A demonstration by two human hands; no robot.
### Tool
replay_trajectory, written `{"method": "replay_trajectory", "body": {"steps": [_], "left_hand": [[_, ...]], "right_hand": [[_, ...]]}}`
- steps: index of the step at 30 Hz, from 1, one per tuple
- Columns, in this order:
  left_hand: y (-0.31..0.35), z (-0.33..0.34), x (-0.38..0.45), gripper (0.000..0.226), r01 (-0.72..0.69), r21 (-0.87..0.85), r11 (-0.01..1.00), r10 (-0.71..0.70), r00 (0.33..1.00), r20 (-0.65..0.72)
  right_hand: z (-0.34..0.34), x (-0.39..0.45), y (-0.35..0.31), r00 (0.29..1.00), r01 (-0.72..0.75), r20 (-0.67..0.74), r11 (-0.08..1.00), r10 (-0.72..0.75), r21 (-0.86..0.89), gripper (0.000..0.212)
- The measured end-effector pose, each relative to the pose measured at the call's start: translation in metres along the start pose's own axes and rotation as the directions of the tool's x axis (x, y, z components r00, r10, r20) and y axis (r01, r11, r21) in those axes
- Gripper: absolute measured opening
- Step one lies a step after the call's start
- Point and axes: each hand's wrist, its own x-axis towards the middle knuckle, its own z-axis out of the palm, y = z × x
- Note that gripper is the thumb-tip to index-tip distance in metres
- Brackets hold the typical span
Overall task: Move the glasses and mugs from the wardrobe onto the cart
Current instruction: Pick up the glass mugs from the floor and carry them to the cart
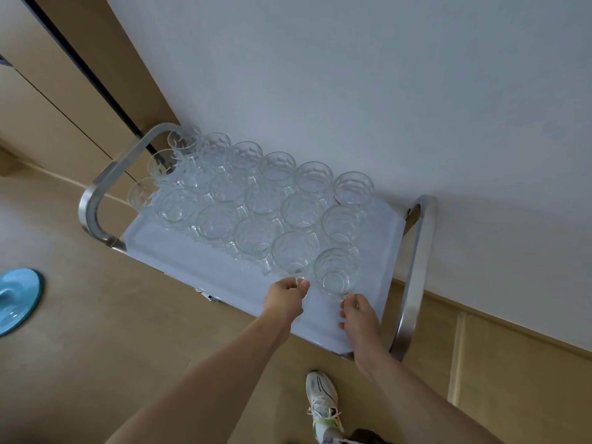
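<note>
On the cart (413, 277), at its near edge, two mugs are being set down.
Left of the cart's right handle, the left hand (285, 298) pinches the handle of one mug (293, 254) at the end of a row; nearer that handle, the right hand (357, 312) holds the handle of the last mug (336, 272), fingers curled. Best to lower both flat onto the white cloth (198, 264), keep them from knocking their neighbours, then let go gently.

Left arm: you reach it forward, forearm bare.
Left hand (286, 296): your fingers curl, pinching at the fingertips.
Right arm: stretched forward alongside.
Right hand (357, 310): your fingertips pinch, knuckles up.
</note>
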Motion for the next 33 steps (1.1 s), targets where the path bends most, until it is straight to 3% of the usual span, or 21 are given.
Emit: {"method": "replay_trajectory", "body": {"steps": [10, 20, 25, 28, 33], "left_hand": [[0.009, 0.010, 0.008, 0.021, 0.016, 0.005, 1.000, -0.016, 0.999, 0.042], [0.010, 0.008, 0.016, 0.039, -0.032, 0.212, 0.977, 0.015, 0.997, 0.077], [0.017, -0.003, 0.008, 0.027, -0.121, 0.318, 0.940, 0.058, 0.978, 0.201], [0.024, -0.019, 0.001, 0.035, -0.218, 0.427, 0.878, 0.120, 0.962, 0.244], [0.047, -0.048, -0.016, 0.029, -0.460, 0.607, 0.648, 0.308, 0.887, 0.344]], "right_hand": [[0.004, 0.010, 0.000, 1.000, -0.009, 0.019, 0.999, 0.008, 0.041, 0.031], [0.011, 0.006, 0.006, 0.999, -0.015, -0.030, 0.999, 0.016, 0.044, 0.023], [0.011, -0.009, 0.006, 0.993, -0.057, -0.097, 0.994, 0.066, 0.090, 0.028], [0.013, -0.024, 0.003, 0.988, -0.046, -0.137, 0.989, 0.065, 0.138, 0.026], [0.019, -0.050, -0.013, 0.974, -0.006, -0.222, 0.991, 0.036, 0.137, 0.048]]}}
